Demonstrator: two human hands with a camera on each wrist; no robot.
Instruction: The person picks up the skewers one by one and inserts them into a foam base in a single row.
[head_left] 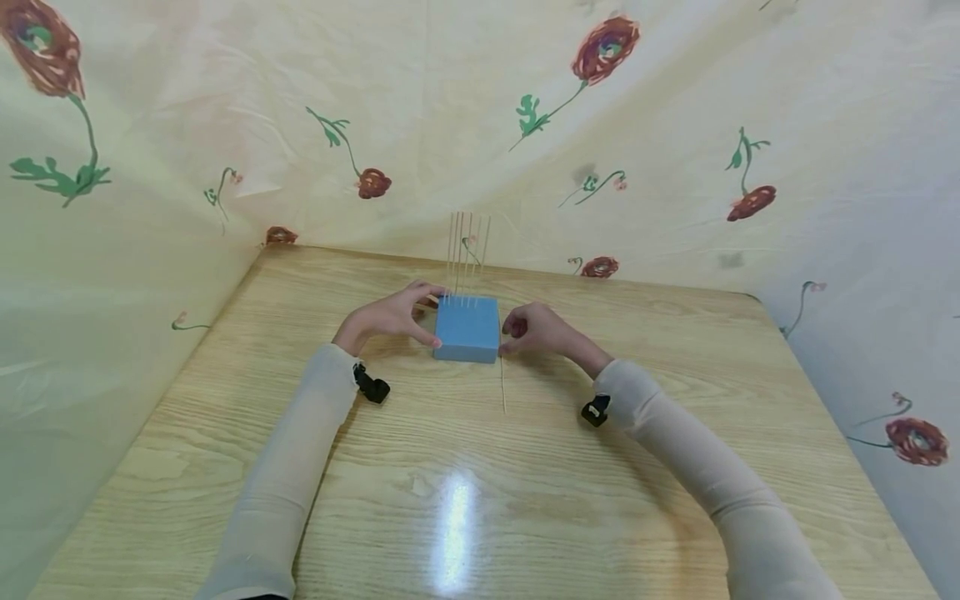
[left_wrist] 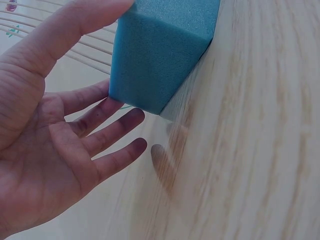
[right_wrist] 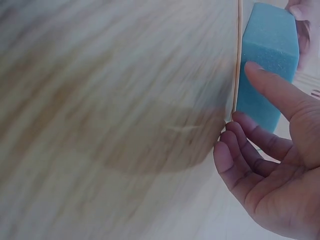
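Observation:
A blue foam block (head_left: pixel 467 323) lies on the wooden table. Several thin sticks (head_left: pixel 458 258) stand upright along its far edge, some pale and some reddish. My left hand (head_left: pixel 390 317) holds the block's left side, thumb at the near corner and fingertips at the far one. In the left wrist view the two lowest fingers of that hand (left_wrist: pixel 65 130) stand off the foam. At the block's right side, my right hand (head_left: pixel 542 329) touches a loose thin stick (head_left: pixel 503 385) lying on the table. The right wrist view shows its thumb (right_wrist: pixel 280 92) beside the foam, apart from the fingertips.
The wood-grain table (head_left: pixel 405 467) reaches back to a hanging cloth (head_left: pixel 450 100) printed with red flowers, which also covers both sides. Black wrist cameras sit on the left sleeve (head_left: pixel 288 467) and the right sleeve (head_left: pixel 697 450).

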